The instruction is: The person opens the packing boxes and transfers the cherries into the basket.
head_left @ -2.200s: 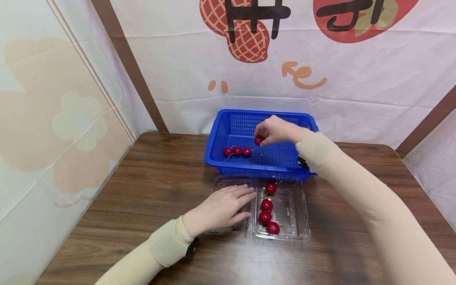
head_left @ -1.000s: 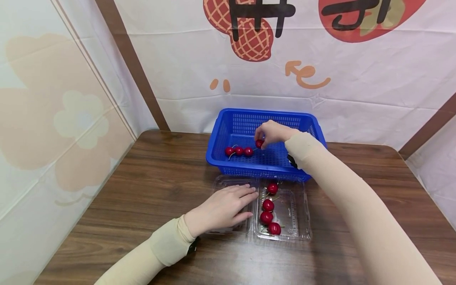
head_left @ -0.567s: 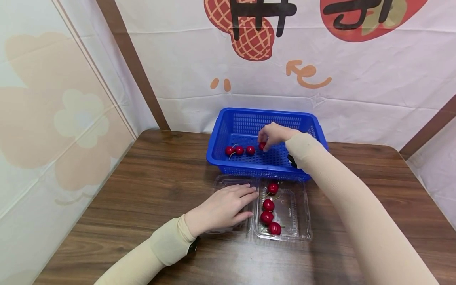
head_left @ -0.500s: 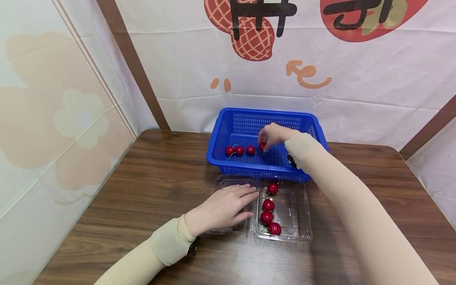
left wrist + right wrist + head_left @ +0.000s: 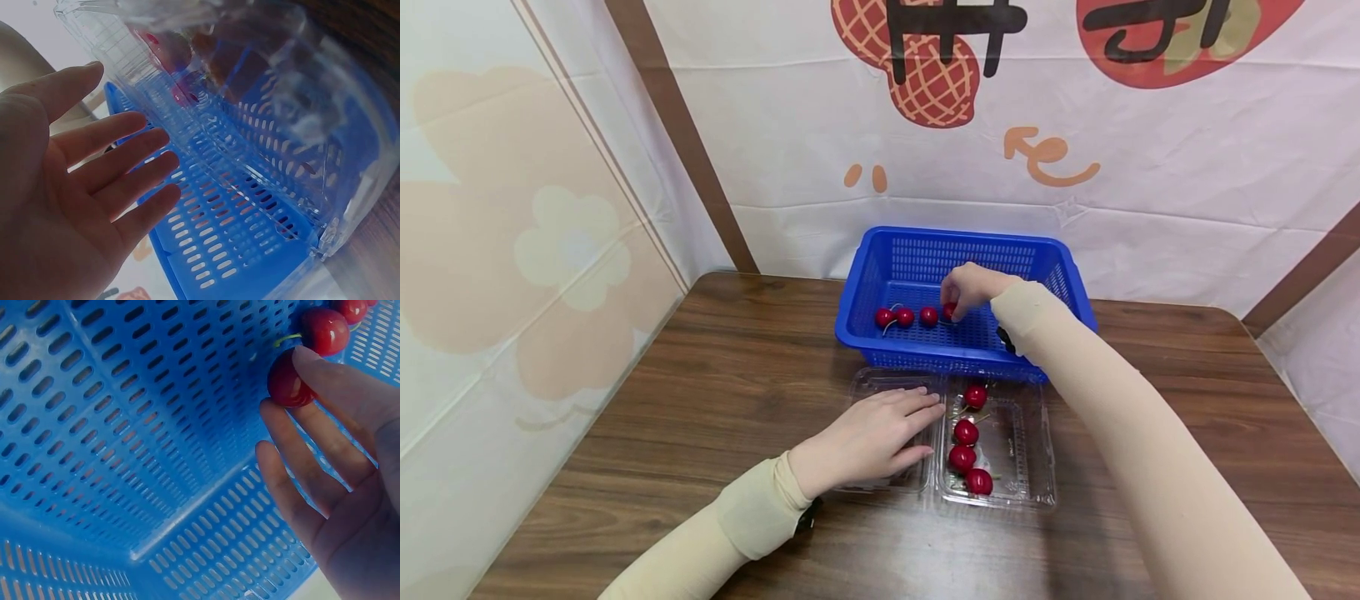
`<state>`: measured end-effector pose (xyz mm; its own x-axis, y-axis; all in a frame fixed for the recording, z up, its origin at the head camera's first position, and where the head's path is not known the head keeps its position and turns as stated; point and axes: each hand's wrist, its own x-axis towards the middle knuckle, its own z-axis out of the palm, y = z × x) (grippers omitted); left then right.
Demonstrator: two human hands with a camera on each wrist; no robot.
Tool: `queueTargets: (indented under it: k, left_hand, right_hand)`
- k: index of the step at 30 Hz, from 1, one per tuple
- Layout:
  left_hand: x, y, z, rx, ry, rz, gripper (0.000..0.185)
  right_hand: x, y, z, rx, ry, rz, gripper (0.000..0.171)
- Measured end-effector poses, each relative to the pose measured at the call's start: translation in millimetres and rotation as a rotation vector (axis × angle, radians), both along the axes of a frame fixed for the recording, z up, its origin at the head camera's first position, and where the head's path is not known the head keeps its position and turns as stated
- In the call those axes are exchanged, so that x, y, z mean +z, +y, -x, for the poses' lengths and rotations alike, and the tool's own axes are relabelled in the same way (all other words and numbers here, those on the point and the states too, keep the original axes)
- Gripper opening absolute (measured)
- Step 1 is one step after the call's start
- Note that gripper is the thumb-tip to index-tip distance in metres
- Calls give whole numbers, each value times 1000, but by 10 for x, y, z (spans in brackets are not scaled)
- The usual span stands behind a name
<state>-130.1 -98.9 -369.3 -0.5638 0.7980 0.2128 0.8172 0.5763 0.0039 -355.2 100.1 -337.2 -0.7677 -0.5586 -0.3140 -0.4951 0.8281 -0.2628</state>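
Inside the blue basket (image 5: 865,342), the right hand (image 5: 973,285) pinches a red cherry (image 5: 289,380) between thumb and fingertips. Left of it in the head view, more cherries (image 5: 906,317) lie in a row on the basket floor, the nearest one (image 5: 326,331) almost touching the held one. The left hand (image 5: 872,437) rests with extended fingers over the left half of the clear plastic clamshell box (image 5: 1033,496). Several cherries (image 5: 962,458) form a column along the left side of the box's right half. In the left wrist view the left palm (image 5: 69,200) holds nothing.
The basket stands directly behind the clamshell on a brown wooden table (image 5: 715,375). A white printed cloth (image 5: 790,125) hangs close behind the basket, and another covers the left side.
The right hand lowers slightly with its cherry toward the basket floor, then shifts a little left toward the row. One cherry there has separated slightly rightward. The left hand stays put.
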Motion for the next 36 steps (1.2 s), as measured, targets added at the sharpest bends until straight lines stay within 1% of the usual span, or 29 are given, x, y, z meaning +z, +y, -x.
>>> queueTargets:
  k: [10,16,21,28,36]
  left_hand:
    - [-9,5,10,0,0,-2,49]
    - [-9,10,16,5,-7,6,49]
    - [-6,11,13,9,-17,14,50]
    - [-7,12,7,14,4,23,50]
    - [0,15,7,17,0,27,51]
  right_hand:
    - [-27,-15,-18,30,5,1,33]
    - [-49,-23,-8,18,0,5,32]
    - [-80,-36,2,28,1,16,31]
    - [-90,-63,-9,42,23,9,31]
    - [-98,-53,1,45,20,32,30]
